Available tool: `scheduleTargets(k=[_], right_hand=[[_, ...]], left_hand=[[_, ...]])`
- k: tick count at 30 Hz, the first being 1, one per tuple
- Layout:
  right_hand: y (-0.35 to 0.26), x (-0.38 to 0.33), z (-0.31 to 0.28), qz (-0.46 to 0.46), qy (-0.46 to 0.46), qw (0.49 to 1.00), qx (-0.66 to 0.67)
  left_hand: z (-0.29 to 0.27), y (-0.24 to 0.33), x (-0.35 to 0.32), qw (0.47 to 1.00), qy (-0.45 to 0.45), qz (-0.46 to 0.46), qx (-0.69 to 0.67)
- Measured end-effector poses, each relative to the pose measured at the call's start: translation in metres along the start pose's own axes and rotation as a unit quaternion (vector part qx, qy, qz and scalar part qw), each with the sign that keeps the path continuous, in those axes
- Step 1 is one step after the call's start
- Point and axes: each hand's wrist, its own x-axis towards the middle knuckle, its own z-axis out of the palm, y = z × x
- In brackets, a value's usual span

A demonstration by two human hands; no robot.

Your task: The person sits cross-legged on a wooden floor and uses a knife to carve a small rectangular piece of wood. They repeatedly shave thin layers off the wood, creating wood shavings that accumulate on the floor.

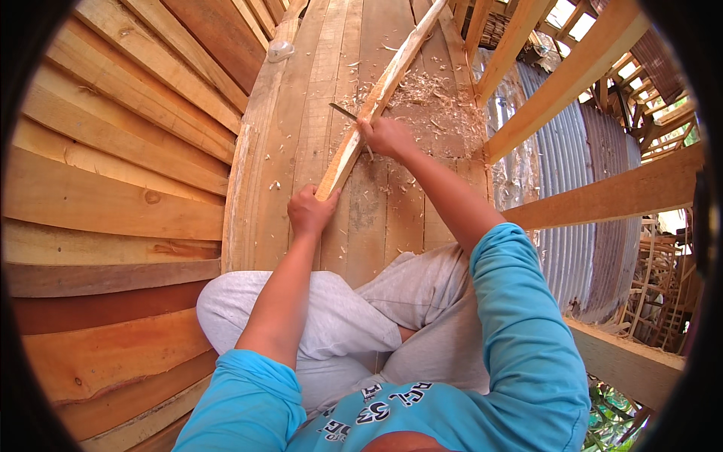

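Observation:
A long, narrow strip of pale wood runs from near my lap up to the far edge, its upper face partly whittled to a lighter colour. My left hand is closed around the strip's near end. Farther up, my right hand is closed on a knife beside the strip. The thin dark knife blade lies across the wood and sticks out on its left side; my fingers hide the handle.
Curled shavings are scattered over the plank floor, thickest right of the strip. Stacked boards line the left. A clear plastic object lies far left. Timber rails and corrugated metal sheets stand on the right.

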Motion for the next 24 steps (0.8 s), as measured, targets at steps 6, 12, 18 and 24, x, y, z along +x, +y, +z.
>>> scheduleTargets(k=[6, 12, 18, 24], right_hand=[[0.023, 0.020, -0.001, 0.211, -0.308, 0.843, 0.386], [0.018, 0.019, -0.017, 0.157, -0.216, 0.939, 0.215], [-0.017, -0.007, -0.013, 0.066, -0.030, 0.997, -0.006], [0.016, 0.012, 0.006, 0.133, -0.099, 0.963, 0.213]], left_hand=[[-0.003, 0.005, -0.002, 1.000, -0.022, -0.010, 0.005], [0.001, 0.006, -0.002, 0.999, -0.001, 0.001, 0.032], [0.000, -0.003, -0.003, 1.000, 0.010, 0.010, 0.014], [-0.002, 0.007, -0.003, 1.000, 0.000, 0.015, 0.017]])
